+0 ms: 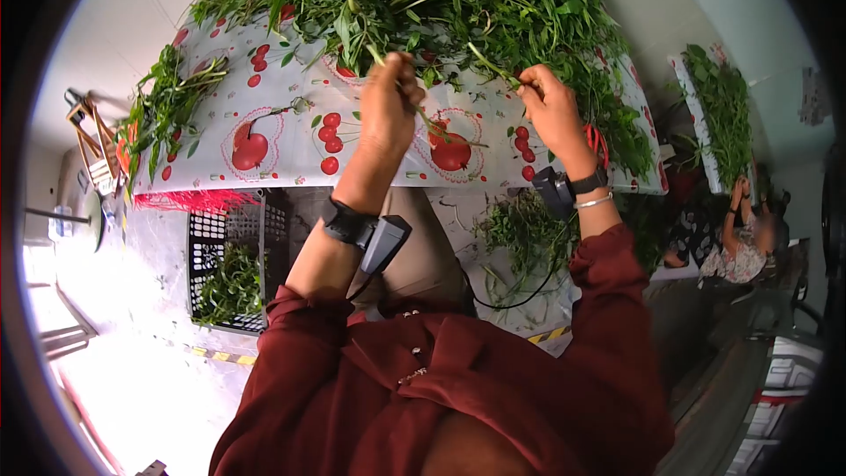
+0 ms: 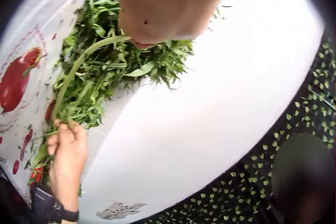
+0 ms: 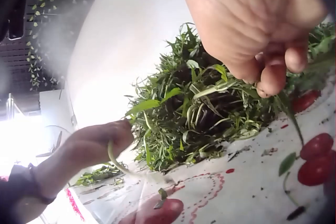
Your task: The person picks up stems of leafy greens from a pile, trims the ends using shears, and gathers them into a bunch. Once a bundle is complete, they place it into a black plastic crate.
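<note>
My left hand is curled around a leafy green stalk over the middle of the table; its leafy top points toward the pile and a thin end trails below the fingers. In the left wrist view the pale stalk bends in an arc from that hand. My right hand, off to the right, pinches a green stem between thumb and fingers. Just beyond both hands lies a big heap of leafy greens. Bits of leaf and stem are scattered on the fruit-printed tablecloth under the hands.
A smaller bunch of greens lies at the table's left end. Pink strings hang at the near edge above a black crate holding greens. More greens lie on the floor. Another person sits at the far right.
</note>
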A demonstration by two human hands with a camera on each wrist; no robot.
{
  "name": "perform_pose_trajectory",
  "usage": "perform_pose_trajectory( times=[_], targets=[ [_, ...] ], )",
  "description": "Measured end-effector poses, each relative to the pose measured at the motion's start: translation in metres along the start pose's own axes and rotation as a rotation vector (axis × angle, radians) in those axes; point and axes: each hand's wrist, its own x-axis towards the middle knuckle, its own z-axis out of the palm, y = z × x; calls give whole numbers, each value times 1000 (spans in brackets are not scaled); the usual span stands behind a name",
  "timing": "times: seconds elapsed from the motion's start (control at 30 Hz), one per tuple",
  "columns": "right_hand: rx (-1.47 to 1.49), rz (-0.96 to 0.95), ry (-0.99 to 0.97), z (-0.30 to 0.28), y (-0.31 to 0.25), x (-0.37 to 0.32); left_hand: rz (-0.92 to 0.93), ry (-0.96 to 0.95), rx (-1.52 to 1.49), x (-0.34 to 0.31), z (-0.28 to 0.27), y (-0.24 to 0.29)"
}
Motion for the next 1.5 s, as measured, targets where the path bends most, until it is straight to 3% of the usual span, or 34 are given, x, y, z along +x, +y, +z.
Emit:
perform_pose_trajectory(
  times=[0.17, 0.33, 0.5, 0.6, 0.7, 0.83, 0.9, 1.13, 1.4, 1.5],
  targets=[
    [-15, -100, -16, 22, -24, -9, -201, 2, 52, -18, 13, -26],
    [-36, -218, -24, 48, -32, -15, -207, -111, 79, -19, 0, -31],
    [1, -180, -63, 47, -26, -19, -209, -14, -3, -17, -10, -29],
    [-3, 22, -65, 27, -21, -23, -215, -12, -27, -17, -13, -28],
    [46, -70, 93, 13, -6, -26, -205, -3, -42, -16, -14, -30],
    [94, 20, 166, 1, 3, -35, -204, -41, -54, -15, -19, -29],
    [94, 32, 168, 0, 5, -40, -138, -27, -92, -13, -16, -30],
    [180, 49, 181, 3, 21, -55, -161, -36, -152, -14, -20, -31],
    [239, 118, 134, -7, -10, -48, -149, -47, -124, -22, -10, -25],
    [229, -5, 87, 0, -37, -32, -164, -74, -116, -19, -17, -28]
  ],
)
